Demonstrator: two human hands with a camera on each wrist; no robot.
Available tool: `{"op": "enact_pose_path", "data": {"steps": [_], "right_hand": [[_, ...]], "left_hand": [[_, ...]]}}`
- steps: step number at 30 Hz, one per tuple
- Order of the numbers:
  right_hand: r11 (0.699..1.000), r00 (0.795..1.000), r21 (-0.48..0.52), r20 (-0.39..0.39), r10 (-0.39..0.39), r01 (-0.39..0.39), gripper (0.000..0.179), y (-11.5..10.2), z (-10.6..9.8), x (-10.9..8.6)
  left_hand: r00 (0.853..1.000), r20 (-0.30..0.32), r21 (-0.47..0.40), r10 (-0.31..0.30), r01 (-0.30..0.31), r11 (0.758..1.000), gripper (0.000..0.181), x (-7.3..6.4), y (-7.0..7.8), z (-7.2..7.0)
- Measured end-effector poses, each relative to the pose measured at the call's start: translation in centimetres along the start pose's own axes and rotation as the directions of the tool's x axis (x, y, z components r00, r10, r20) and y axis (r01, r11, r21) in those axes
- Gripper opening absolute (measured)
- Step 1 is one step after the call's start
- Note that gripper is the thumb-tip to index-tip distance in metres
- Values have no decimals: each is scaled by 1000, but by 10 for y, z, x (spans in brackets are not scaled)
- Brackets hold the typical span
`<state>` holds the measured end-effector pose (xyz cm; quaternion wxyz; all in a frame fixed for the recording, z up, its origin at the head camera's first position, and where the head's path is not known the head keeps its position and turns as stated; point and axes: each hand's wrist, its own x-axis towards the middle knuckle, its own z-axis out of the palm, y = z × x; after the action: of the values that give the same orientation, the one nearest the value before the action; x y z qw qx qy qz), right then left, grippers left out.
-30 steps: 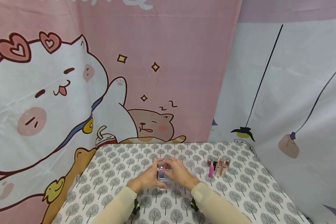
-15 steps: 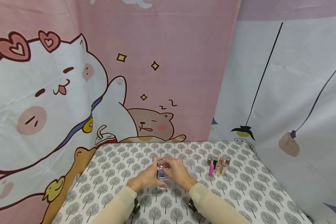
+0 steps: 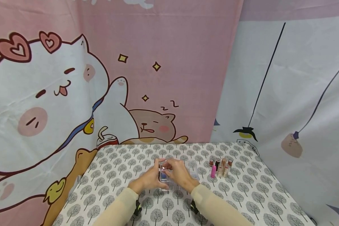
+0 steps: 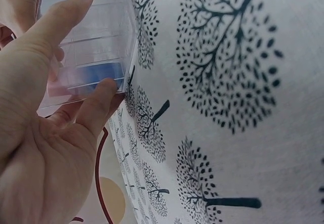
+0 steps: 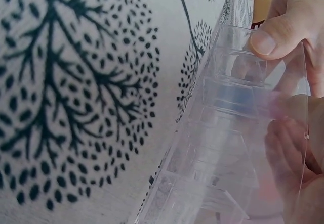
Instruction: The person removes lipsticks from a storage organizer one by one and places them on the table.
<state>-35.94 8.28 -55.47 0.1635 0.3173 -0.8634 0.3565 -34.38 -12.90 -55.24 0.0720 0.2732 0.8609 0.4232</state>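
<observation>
A clear plastic organizer (image 5: 223, 158) with several compartments lies on the patterned cloth. My left hand (image 3: 151, 177) grips its left end, thumb on the near edge and fingers at the far side. My right hand (image 3: 180, 174) reaches over the organizer, its fingertips pinching the pink end of a small tube (image 4: 101, 74), lipstick-like, blue at the other end. In the left wrist view, the tube shows through the clear wall, inside a compartment at that end. Clear plastic partly blurs the right fingertips in the right wrist view.
Several lipsticks stand grouped to the right of the organizer, among them a bright pink tube (image 3: 213, 171) and a black one (image 3: 217, 165). The tree-print cloth (image 3: 115, 175) covers the table. Cartoon curtains (image 3: 186, 78) hang behind and at the sides.
My right wrist has shifted slightly left over the organizer during the first half second. Both hands have stayed in nearly the same place since.
</observation>
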Motion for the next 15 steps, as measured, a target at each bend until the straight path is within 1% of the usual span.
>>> {"op": "enact_pose_path", "data": {"steps": [7,11,15], "right_hand": [[1000,1000,22,-10,7,-7,23,2,1,-1],[998,999,45,-15,34,-34,24,2,0,-2],[996,998,65,-14,60,-59,25,0,-4,-3]], "left_hand": [[1000,-2,-5,7,-7,1000,127,0,0,1],[1000,0,-18,13,-13,1000,128,0,0,1],[1000,-2,-4,13,-13,1000,129,0,-1,1]]}}
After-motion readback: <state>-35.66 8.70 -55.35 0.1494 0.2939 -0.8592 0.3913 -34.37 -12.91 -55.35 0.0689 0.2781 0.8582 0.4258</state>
